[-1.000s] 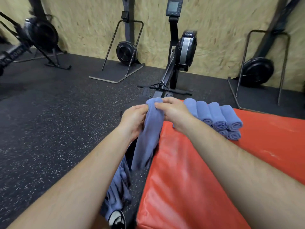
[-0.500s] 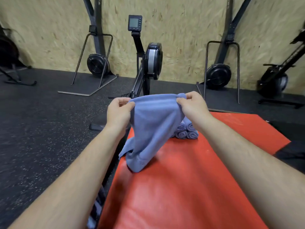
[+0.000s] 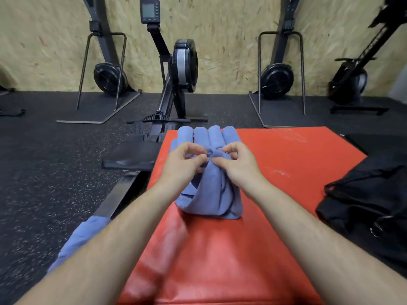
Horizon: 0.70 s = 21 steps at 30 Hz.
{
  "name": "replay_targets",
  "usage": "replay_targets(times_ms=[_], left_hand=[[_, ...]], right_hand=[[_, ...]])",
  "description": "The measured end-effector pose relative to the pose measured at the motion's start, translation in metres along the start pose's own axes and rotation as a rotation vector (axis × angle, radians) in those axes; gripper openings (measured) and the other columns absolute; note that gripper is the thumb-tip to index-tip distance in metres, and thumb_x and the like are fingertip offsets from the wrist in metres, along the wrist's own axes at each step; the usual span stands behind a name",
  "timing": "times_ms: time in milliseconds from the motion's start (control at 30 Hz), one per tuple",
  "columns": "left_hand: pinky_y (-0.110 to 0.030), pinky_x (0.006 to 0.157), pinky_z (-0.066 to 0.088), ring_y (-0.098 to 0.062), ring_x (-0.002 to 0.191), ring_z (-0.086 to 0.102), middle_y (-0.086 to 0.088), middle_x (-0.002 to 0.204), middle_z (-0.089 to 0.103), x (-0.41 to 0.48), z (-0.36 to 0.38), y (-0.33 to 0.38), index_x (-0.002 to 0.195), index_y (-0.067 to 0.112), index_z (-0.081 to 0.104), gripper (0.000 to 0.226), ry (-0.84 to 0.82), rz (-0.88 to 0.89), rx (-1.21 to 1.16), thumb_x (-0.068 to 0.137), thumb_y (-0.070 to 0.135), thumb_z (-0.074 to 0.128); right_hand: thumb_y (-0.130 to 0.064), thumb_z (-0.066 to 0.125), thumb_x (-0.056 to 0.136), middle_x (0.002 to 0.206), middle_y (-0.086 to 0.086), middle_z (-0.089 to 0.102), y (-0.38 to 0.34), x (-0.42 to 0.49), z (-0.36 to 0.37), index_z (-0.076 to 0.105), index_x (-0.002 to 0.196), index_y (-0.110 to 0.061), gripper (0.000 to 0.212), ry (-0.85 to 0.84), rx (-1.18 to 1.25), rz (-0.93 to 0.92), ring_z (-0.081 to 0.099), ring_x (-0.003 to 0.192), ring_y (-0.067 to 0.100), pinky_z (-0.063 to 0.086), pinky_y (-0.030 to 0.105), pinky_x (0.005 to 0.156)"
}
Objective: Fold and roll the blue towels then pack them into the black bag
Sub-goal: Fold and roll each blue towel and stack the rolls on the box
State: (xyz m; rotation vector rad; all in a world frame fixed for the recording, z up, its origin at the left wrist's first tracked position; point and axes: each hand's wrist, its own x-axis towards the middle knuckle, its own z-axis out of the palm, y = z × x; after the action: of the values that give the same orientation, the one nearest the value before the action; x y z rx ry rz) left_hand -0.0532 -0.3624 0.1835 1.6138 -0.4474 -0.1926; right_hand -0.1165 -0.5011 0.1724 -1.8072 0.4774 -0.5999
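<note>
A glossy red pad (image 3: 275,172) lies on speckled rubber floor (image 3: 44,172) before a chipboard wall (image 3: 231,40) and a rowing machine (image 3: 176,84). The left hand (image 3: 182,164) and right hand (image 3: 237,166) pinch the gathered top of a blue towel (image 3: 211,194) resting on the pad, with rolled towels (image 3: 207,134) just behind it. The black bag (image 3: 370,194) lies to the right.

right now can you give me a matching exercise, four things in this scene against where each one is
Things:
1 bunched towel
2 rolled towels
3 black bag
4 loose towels

Places:
a far end of the red mat
b beside the mat's right edge
c left of the mat, behind the left forearm
d pinched at its top by the left hand and right hand

Pairs: 1-d, 2-a, 3-b, 4-c
</note>
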Motion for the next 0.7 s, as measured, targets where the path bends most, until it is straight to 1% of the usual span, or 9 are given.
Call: replay_targets(times_ms=[33, 133, 267, 367, 433, 500, 567, 633, 700], left_hand=[[-0.022, 0.056, 0.054, -0.014, 0.068, 0.066, -0.006, 0.081, 0.069, 0.0, 0.0, -0.003, 0.092, 0.001, 0.066, 0.002, 0.01, -0.03, 0.016, 0.091, 0.0, 0.067], [-0.025, 0.062, 0.056, -0.012, 0.06, 0.06, 0.0, 0.066, 0.065, 0.002, -0.002, -0.017, 0.079, 0.005, 0.066, 0.021, -0.052, -0.152, 0.101, 0.094, 0.019, 0.068], [-0.014, 0.052, 0.048, -0.002, 0.057, 0.061, 0.01, 0.068, 0.068, 0.009, -0.001, -0.02, 0.09, 0.011, 0.067, 0.028, -0.152, -0.252, -0.026, 0.102, 0.034, 0.055], [-0.013, 0.048, 0.046, 0.001, 0.05, 0.059, 0.014, 0.055, 0.061, 0.017, -0.003, -0.023, 0.079, 0.02, 0.053, 0.026, -0.176, -0.275, -0.089, 0.103, 0.03, 0.055], [-0.016, 0.054, 0.049, -0.005, 0.063, 0.065, 0.006, 0.071, 0.068, 0.02, -0.004, -0.027, 0.089, 0.015, 0.057, 0.017, -0.157, -0.289, -0.118, 0.099, 0.029, 0.062], [-0.023, 0.064, 0.049, -0.017, 0.079, 0.06, -0.005, 0.087, 0.063, 0.025, -0.009, -0.033, 0.102, 0.014, 0.057, 0.02, -0.121, -0.299, -0.145, 0.094, 0.028, 0.069], [-0.028, 0.068, 0.048, -0.021, 0.08, 0.054, -0.01, 0.087, 0.057, 0.031, -0.013, -0.035, 0.097, 0.013, 0.055, 0.02, -0.068, -0.289, -0.13, 0.092, 0.025, 0.07], [-0.029, 0.061, 0.044, -0.02, 0.066, 0.049, -0.007, 0.072, 0.053, 0.035, -0.02, -0.039, 0.079, 0.014, 0.053, 0.023, -0.021, -0.302, -0.098, 0.093, 0.021, 0.069], [-0.026, 0.052, 0.031, -0.017, 0.051, 0.036, -0.001, 0.055, 0.042, 0.04, -0.034, -0.05, 0.062, 0.018, 0.045, 0.039, 0.042, -0.315, 0.004, 0.092, 0.019, 0.069]], right_hand=[[-0.015, 0.081, 0.079, 0.092, 0.001, 0.066, 0.004, 0.0, 0.001, 0.059, 0.099, -0.018, 0.03, 0.003, 0.035, 0.019, 0.06, 0.083, 0.012, 0.045, 0.026, 0.077], [-0.011, 0.08, 0.08, 0.099, 0.013, 0.073, 0.012, -0.001, 0.005, 0.059, 0.102, -0.013, 0.031, -0.03, 0.2, 0.104, 0.07, 0.089, 0.02, 0.056, 0.038, 0.086], [-0.005, 0.081, 0.079, 0.108, 0.015, 0.072, 0.018, 0.002, 0.012, 0.056, 0.111, -0.009, 0.041, -0.089, 0.278, 0.158, 0.071, 0.101, 0.025, 0.055, 0.043, 0.096], [-0.005, 0.079, 0.08, 0.108, 0.01, 0.073, 0.018, 0.001, 0.014, 0.058, 0.117, -0.009, 0.042, -0.149, 0.273, 0.171, 0.072, 0.098, 0.019, 0.056, 0.036, 0.094], [-0.007, 0.072, 0.086, 0.1, 0.003, 0.072, 0.015, 0.002, 0.009, 0.064, 0.118, -0.01, 0.033, -0.179, 0.285, 0.185, 0.07, 0.082, 0.005, 0.056, 0.02, 0.081], [-0.006, 0.069, 0.088, 0.09, -0.001, 0.068, 0.015, 0.005, 0.003, 0.067, 0.112, -0.008, 0.024, -0.176, 0.276, 0.211, 0.067, 0.074, 0.0, 0.054, 0.016, 0.07], [-0.008, 0.075, 0.078, 0.103, 0.009, 0.072, 0.02, 0.008, -0.005, 0.068, 0.111, -0.008, 0.034, -0.1, 0.156, 0.238, 0.07, 0.1, 0.016, 0.058, 0.034, 0.087], [-0.005, 0.075, 0.073, 0.117, 0.029, 0.064, 0.024, 0.011, -0.017, 0.061, 0.119, 0.009, 0.05, -0.026, 0.02, 0.252, 0.063, 0.116, 0.032, 0.053, 0.051, 0.093], [-0.003, 0.075, 0.076, 0.12, 0.024, 0.066, 0.031, 0.014, -0.034, 0.06, 0.125, 0.004, 0.052, 0.033, -0.14, 0.281, 0.064, 0.111, 0.029, 0.053, 0.039, 0.088]])
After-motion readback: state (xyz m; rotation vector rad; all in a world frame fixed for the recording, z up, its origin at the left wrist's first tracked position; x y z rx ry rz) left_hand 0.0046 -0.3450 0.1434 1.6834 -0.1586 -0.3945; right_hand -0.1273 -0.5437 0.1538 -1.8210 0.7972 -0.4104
